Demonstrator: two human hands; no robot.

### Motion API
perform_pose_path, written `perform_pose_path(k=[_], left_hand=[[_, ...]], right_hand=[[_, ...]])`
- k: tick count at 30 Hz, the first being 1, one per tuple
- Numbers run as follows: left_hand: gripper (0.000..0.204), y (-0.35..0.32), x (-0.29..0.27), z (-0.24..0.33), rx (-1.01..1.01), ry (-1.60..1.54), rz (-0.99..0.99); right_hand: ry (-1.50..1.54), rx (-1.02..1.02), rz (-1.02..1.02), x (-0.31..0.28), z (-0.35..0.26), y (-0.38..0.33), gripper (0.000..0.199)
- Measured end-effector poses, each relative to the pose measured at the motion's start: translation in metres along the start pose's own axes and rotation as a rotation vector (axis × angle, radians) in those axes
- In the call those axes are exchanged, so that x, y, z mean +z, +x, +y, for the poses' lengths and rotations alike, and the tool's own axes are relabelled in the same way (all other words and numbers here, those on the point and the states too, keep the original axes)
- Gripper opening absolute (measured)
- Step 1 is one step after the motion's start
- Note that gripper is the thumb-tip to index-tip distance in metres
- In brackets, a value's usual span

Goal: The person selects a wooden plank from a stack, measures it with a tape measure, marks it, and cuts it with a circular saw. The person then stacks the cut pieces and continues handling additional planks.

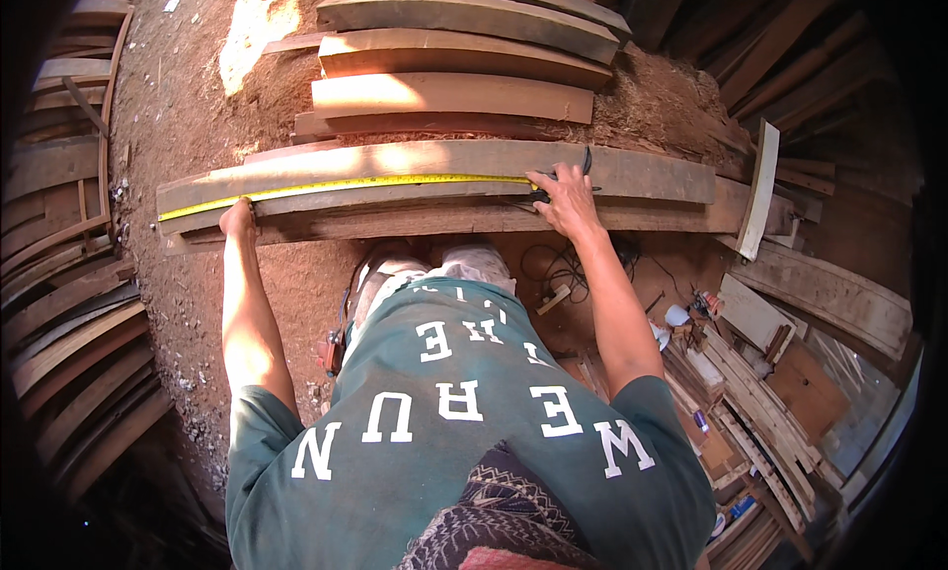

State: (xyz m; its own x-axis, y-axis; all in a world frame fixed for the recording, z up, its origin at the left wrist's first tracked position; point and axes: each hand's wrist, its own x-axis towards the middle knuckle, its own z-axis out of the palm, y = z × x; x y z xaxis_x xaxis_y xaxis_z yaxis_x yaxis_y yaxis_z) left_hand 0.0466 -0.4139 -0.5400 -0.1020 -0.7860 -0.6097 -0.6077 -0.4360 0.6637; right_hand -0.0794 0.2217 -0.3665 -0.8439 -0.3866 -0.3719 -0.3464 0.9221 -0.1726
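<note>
So, keep the yellow ribbon-like tape (395,182) flat on the brown wooden plank (657,177) imo. L hand (237,219): can't tell grip; R hand (566,196) pinches small dark case (539,195).

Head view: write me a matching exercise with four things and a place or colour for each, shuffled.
Things
1. tape measure
2. left hand
3. right hand
4. shirt

Places and colours
A. at the right end of the stretched yellow strip
B. green with white lettering
C. yellow, drawn out along the plank
D. by the plank's near edge, toward the picture's left

Pairs: 1-C, 2-D, 3-A, 4-B
</note>
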Motion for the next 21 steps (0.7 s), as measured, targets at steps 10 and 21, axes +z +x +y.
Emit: perform_pose_path(k=[10, 21], left_hand=[[0.02, -0.03, -0.009, 0.02, 0.098, -0.025, -0.145], [0.064, -0.324, 0.091, 0.009, 0.075, 0.257, -1.125]], right_hand=[[0.106, -0.085, -0.109, -0.004, -0.011, -0.002, 0.069], [1.39, 0.106, -0.156, 0.033, -0.16, -0.003, 0.055]])
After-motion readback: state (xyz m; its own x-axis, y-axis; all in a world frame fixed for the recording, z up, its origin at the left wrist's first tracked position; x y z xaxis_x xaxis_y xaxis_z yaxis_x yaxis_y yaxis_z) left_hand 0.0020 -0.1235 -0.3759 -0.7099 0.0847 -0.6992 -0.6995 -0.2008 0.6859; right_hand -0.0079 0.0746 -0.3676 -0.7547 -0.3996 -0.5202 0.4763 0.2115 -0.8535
